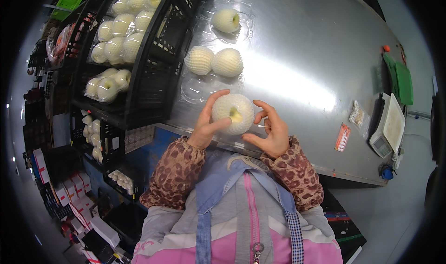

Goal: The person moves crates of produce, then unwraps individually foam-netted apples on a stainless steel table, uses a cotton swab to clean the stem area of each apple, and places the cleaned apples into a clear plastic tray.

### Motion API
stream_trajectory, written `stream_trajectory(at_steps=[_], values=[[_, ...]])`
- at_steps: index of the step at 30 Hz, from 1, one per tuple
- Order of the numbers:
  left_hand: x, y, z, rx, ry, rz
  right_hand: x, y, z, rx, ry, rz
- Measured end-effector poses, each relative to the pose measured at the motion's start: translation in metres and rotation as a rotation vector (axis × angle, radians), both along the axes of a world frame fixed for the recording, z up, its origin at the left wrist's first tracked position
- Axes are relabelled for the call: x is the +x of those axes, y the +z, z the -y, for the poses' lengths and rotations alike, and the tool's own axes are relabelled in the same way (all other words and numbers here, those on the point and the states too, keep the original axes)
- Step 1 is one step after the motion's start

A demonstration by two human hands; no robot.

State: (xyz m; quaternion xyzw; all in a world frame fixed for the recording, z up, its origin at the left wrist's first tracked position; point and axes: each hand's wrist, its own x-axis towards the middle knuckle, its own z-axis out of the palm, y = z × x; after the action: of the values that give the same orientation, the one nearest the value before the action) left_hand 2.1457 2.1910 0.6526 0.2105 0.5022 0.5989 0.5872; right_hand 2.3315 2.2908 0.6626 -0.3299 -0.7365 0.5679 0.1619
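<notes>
My left hand (207, 125) is closed on a round, pale yellow-green fruit (242, 107) in a white foam net, its thumb at the net's open end. Beside the fruit's right side is my right hand (273, 131), thumb and index finger apart, with a thin white stick (261, 126) held in its curled fingers. Just beyond, a clear plastic tray (194, 88) lies on the table. Two netted fruits (200, 60) sit side by side beyond its bare near part. Farther off, another netted fruit (226, 21) rests on clear plastic.
A tall black crate (155, 55) with packs of netted fruit (114, 45) borders the metal table (297, 41) on the left. At the right are a white scale (389, 129), a small bag of thin sticks (357, 114), a red-and-white packet (342, 137) and a green object (400, 78).
</notes>
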Motion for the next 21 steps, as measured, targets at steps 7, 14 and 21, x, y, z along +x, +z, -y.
stream_trajectory(at_steps=[7,14,21], values=[[0.013,-0.003,-0.005,0.033,-0.088,0.240,0.010,-0.007,0.002,0.306,-0.119,0.029],[0.055,-0.035,-0.010,-0.052,0.006,0.489,0.018,-0.024,0.007,-0.060,-0.378,-0.242],[0.073,-0.061,-0.015,-0.007,-0.007,0.677,0.030,-0.047,0.010,-0.466,-0.427,-0.368]])
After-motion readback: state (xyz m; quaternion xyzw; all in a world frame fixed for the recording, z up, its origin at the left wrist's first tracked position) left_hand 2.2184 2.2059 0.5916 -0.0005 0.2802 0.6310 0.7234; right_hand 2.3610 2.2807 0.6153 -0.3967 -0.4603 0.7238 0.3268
